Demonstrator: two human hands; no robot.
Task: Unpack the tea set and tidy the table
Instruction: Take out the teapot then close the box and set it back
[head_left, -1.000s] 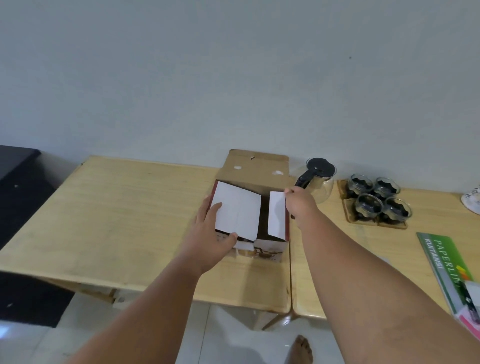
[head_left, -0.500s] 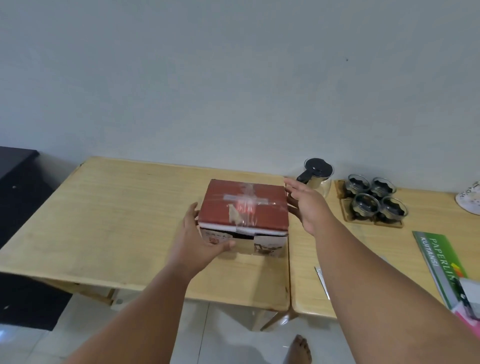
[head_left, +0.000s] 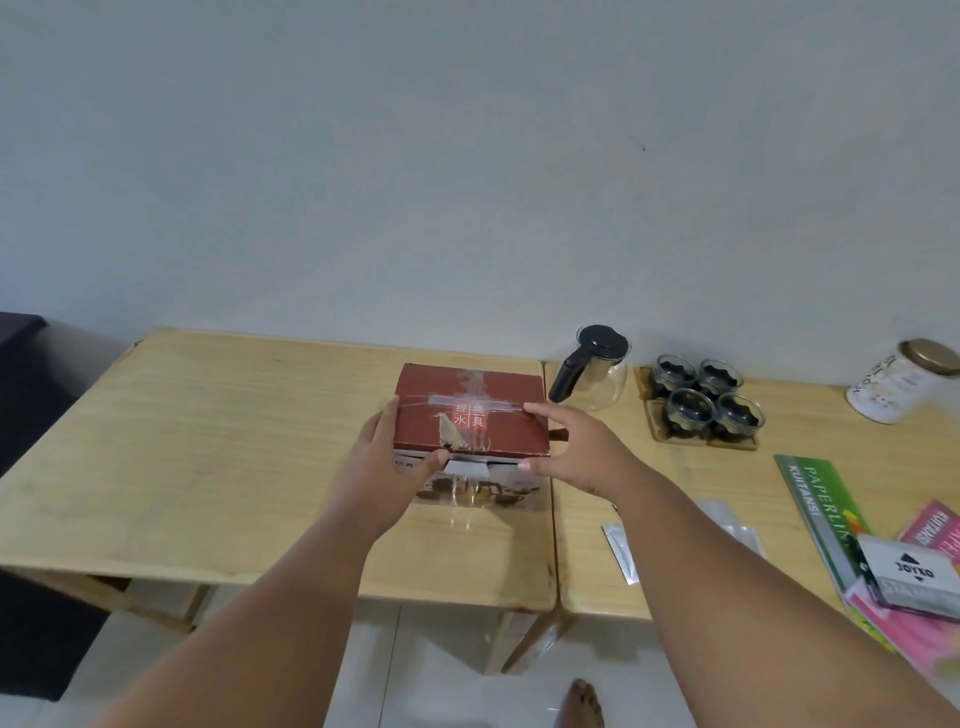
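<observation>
Two light wooden tables stand side by side against a pale wall: a left table (head_left: 208, 457) and a right table (head_left: 675, 519), their edges meeting in a narrow seam. On the left table, close to that seam, sits a red cardboard box (head_left: 470, 410) with its lid flaps closed, clear tape and pale Chinese characters across the top. The person's left hand (head_left: 387, 467) wraps the box's near left corner, fingers up its left side and thumb pressed along the front edge. The right hand (head_left: 576, 447) is spread wide at the box's right end, fingertips on the top and thumb at the front edge; both hands hold the box between them. On the right table, just beyond the box, stands a glass teapot (head_left: 597, 374) with a black lid and handle. Beside it, four small glass cups (head_left: 701, 400) sit on wooden coasters. Farther right lies a white jar (head_left: 898, 384) with a gold lid, tipped on its side. Near the front right edge are a green receipt book (head_left: 815, 499), pink booklets (head_left: 930, 530) and a small grey Joyko packet (head_left: 914, 577).
</observation>
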